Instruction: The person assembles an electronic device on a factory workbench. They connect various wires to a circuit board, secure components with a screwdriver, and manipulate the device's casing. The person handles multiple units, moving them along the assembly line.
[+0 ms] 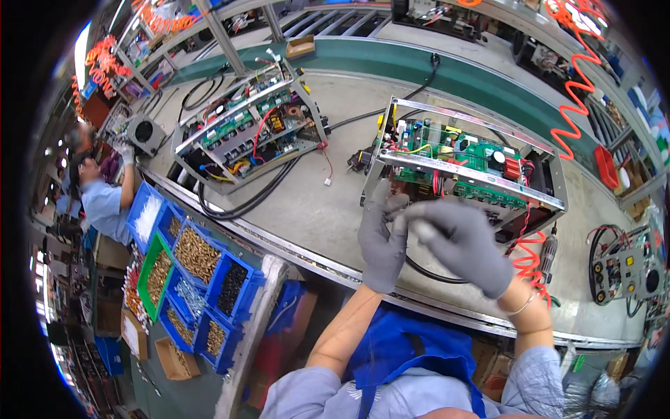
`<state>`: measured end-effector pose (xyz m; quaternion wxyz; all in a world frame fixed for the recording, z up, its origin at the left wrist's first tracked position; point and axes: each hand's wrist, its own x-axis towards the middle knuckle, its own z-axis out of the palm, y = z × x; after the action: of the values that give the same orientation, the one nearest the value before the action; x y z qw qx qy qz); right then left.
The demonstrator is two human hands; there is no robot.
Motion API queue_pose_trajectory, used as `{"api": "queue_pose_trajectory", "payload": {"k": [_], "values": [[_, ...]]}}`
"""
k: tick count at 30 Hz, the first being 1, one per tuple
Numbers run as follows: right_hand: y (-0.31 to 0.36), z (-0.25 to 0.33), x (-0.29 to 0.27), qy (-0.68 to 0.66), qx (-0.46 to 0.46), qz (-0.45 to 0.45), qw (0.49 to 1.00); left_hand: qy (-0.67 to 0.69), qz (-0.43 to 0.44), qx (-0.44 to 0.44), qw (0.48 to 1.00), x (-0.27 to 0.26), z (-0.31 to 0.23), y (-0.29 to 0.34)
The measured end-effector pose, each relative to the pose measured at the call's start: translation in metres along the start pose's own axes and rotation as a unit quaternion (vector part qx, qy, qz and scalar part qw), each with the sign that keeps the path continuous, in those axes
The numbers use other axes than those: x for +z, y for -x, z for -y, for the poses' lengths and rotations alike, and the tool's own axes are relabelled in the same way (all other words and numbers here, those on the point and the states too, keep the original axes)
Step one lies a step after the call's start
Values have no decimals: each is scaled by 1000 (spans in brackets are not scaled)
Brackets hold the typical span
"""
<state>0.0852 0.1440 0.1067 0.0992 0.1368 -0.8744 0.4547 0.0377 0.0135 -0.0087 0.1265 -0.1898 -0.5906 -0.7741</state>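
Note:
Both my hands wear grey gloves and meet in front of an open metal chassis [474,167] filled with green circuit boards. My left hand [382,244] is beside the chassis's front left corner, its fingers bent and drawn in toward the thumb. From the right, my right hand [464,241] reaches across with thumb and fingers close together, the tips almost touching the left hand. Whatever lies between the fingertips is too small or hidden to make out. Close above the hands are the chassis's front rail [457,170], copper-coloured coils and red wires.
A second open chassis [251,129] stands left on the bench, with black cables [244,207] beside it. Blue bins of screws [197,255] sit front left. A screwdriver-like tool [549,253] hangs by a coiled red hose at right, near another unit [628,269]. A co-worker [105,202] is far left.

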Motion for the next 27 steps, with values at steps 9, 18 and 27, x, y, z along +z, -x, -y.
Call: {"api": "queue_pose_trajectory", "payload": {"k": [9, 18, 27], "values": [[-8, -37, 112, -246, 26, -251, 936, -440, 133, 214, 862, -37, -32, -35], [-26, -44, 108, -425, 102, -179, 882, -542, 257, 213, 771, -51, -64, -63], [-34, -42, 118, -565, 176, -182, 785, -583, 242, 262, 730, -34, -101, -105]]}}
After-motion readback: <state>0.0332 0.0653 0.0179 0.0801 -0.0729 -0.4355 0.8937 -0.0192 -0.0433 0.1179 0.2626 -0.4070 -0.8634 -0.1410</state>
